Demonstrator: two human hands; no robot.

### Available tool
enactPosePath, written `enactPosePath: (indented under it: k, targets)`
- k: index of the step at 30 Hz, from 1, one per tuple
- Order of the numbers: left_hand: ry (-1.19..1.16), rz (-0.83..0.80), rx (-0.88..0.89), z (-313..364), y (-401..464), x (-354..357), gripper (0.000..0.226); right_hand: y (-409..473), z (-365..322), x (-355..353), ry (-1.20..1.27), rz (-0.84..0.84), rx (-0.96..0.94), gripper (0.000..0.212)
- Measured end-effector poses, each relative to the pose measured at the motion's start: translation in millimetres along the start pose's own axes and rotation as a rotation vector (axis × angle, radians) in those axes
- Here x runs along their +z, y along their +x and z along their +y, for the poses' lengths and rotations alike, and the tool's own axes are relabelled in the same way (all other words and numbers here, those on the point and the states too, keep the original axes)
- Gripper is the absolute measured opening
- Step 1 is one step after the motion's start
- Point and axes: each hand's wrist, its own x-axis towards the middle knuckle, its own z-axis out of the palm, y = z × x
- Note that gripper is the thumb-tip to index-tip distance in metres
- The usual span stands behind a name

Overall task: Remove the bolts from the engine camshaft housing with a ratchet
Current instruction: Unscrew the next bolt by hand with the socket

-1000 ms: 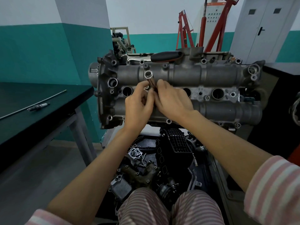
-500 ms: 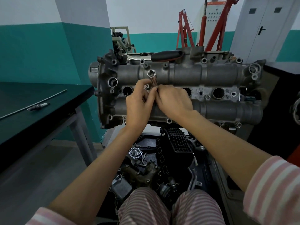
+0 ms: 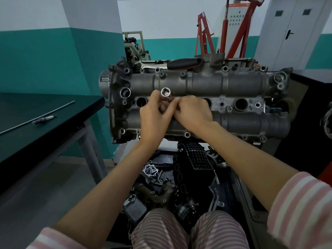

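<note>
The grey camshaft housing faces me on the engine, with bolts along its edges, one at the lower rim. My left hand and my right hand meet at the housing's middle left. Between their fingertips stands a shiny socket, its open end toward me, and both hands pinch the tool below it. What the socket sits on is hidden by my fingers. A ratchet with a black handle lies on top of the engine, behind the housing.
A dark workbench stands at the left with a spark plug and a thin rod on it. Loose engine parts lie below the engine by my knees. A red engine crane stands behind.
The socket has shifted slightly between my fingers, first right and up, then back left. Both hands stay together at the same spot on the housing.
</note>
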Motion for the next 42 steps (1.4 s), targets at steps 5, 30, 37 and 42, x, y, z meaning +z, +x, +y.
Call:
enactPosePath:
  k: [5, 30, 37, 42]
  targets:
    - [0.053, -0.081, 0.105, -5, -4, -6, 0.020, -2, -4, 3, -0.032, 0.055, -0.030, 0.037]
    - [0.034, -0.027, -0.046, 4, 6, 1, 0.034, -3, -5, 3, 0.033, 0.075, 0.018, 0.037]
    - [0.098, -0.045, 0.007, 3, 0, -2, 0.025, -2, -5, -1, 0.033, 0.034, 0.029, 0.029]
    - [0.163, -0.030, 0.032, 6, 2, -1, 0.028, -3, -5, 3, 0.027, 0.046, 0.017, 0.026]
